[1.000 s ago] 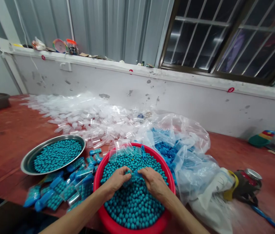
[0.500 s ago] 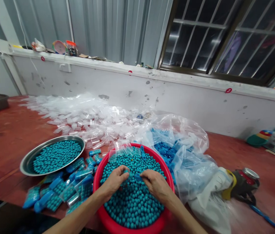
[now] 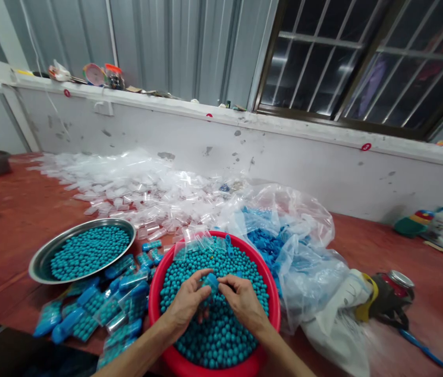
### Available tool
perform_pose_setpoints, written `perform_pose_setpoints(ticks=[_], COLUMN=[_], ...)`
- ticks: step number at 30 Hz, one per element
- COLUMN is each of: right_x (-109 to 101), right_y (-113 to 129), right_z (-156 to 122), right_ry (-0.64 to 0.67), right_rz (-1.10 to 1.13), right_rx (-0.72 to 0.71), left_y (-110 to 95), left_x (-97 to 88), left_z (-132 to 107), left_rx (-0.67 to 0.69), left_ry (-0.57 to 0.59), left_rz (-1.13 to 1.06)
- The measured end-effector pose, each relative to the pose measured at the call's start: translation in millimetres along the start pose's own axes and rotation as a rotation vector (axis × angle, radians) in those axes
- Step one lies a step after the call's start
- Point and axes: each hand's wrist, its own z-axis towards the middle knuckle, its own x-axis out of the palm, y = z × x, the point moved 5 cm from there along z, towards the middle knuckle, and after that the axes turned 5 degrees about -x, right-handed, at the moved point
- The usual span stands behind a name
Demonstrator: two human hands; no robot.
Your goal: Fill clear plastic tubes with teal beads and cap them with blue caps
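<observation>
A red basin (image 3: 154,293) full of small teal balls (image 3: 216,340) stands in front of me. Over it my left hand (image 3: 188,301) is closed around a small clear container, mostly hidden by the fingers. A blue cap (image 3: 212,283) shows at the container's upper end. My right hand (image 3: 243,301) is closed, its thumb and fingertips pinched at the right side of that cap. On the balls near the far rim lie a blue scoop-like piece (image 3: 229,246) and several clear empty containers (image 3: 196,240).
Filled, blue-capped containers (image 3: 107,309) lie left of the basin, beside a metal bowl (image 3: 35,264) of teal balls. Behind is a heap of clear containers (image 3: 146,188). To the right, a plastic bag (image 3: 308,283) holds blue caps (image 3: 268,243); a jar (image 3: 400,280) lies beyond.
My right hand has moved slightly left with the blue cap, which now meets the container in my left hand. The left hand has turned a little and shifted right.
</observation>
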Motion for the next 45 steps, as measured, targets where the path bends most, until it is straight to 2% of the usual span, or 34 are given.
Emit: perform_pose_setpoints(ticks=[5, 7, 10, 12, 14, 16, 18, 22, 24, 27, 29, 33, 38, 42, 45], right_x=[0, -4, -9, -11, -10, -7, -3, 2, 6, 16, 21, 24, 31, 38, 39], right_y=[7, 7, 0, -9, -17, -20, -14, 12, 18, 16, 14, 21, 23, 19, 23], right_z=[-3, -3, 0, 3, 7, 8, 8, -1, -7, -13, -15, -16, -22, -24, -22], right_ry=[0.097, 0.128, 0.189, 0.153, 0.069, 0.023, 0.061, 0.207, 0.256, 0.324, 0.305, 0.154, 0.073, 0.13, 0.238], right_rz=[-0.049, -0.005, 0.234, 0.421, 0.548, 0.561, 0.456, 0.067, -0.065, -0.164, -0.214, -0.32, -0.468, -0.47, -0.409], right_rx=[-0.14, -0.138, -0.003, 0.126, 0.224, 0.254, 0.193, -0.019, -0.041, 0.005, 0.032, -0.022, -0.037, -0.032, -0.104], left_y=[3, 1, -3, -5, -7, -7, -6, -5, -6, -10, -13, -16, -13, -16, -27], left_x=[-1.5, -1.7, -0.2, -0.1, -0.9, -0.6, 1.6, 5.0, 5.4, 5.6, 6.0, 10.8, 13.5, 8.7, -8.5], left_z=[1, 0, -3, -5, -7, -7, -7, -7, -8, -8, -9, -12, -13, -12, -22], left_rx=[-0.008, -0.003, -0.007, -0.011, -0.008, -0.01, -0.009, 0.033, 0.081, 0.16, 0.188, 0.166, 0.132, 0.228, 0.301], left_ry=[-0.129, -0.127, 0.002, 0.08, 0.101, 0.086, 0.049, -0.093, -0.142, -0.148, -0.132, -0.086, -0.17, -0.2, -0.224], left_rz=[0.078, 0.072, 0.042, 0.039, 0.069, 0.127, 0.179, 0.154, 0.108, 0.085, 0.08, 0.041, 0.13, 0.313, 0.489])
